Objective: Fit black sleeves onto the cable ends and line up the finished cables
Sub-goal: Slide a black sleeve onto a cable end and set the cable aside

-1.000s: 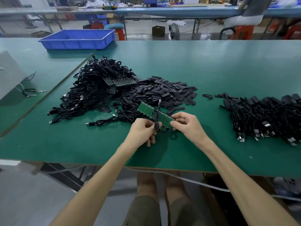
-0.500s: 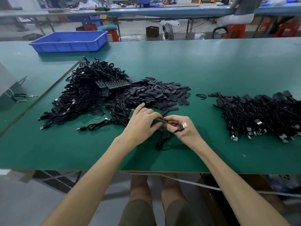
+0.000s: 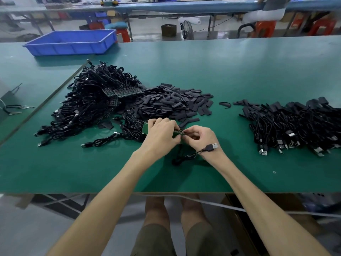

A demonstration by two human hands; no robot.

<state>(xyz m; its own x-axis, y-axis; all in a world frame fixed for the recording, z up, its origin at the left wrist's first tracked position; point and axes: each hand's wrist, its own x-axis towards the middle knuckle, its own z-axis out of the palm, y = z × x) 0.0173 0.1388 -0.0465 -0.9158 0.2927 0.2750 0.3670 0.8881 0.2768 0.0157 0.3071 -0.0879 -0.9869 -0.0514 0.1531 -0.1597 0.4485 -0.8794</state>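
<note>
Two hands work at a green circuit strip (image 3: 145, 128) near the front of the tabletop (image 3: 239, 71).

The left hand (image 3: 162, 134) has its grip clamped round the strip, and the right hand (image 3: 200, 138) pinches the strip's right end. A black USB cable (image 3: 212, 146) loops below them and drapes over the right wrist, plug uppermost. Just beyond, a heap of black sleeves (image 3: 175, 104) touches a tangled cable pile (image 3: 92, 108) on its left. A second cable pile (image 3: 295, 124) lies well apart to the right. I cannot tell what the blue tray (image 3: 70, 47) at the far left holds.

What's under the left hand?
A green board strip shows either side of the left hand; its middle is covered. The right hand pinches at its right end.
</note>
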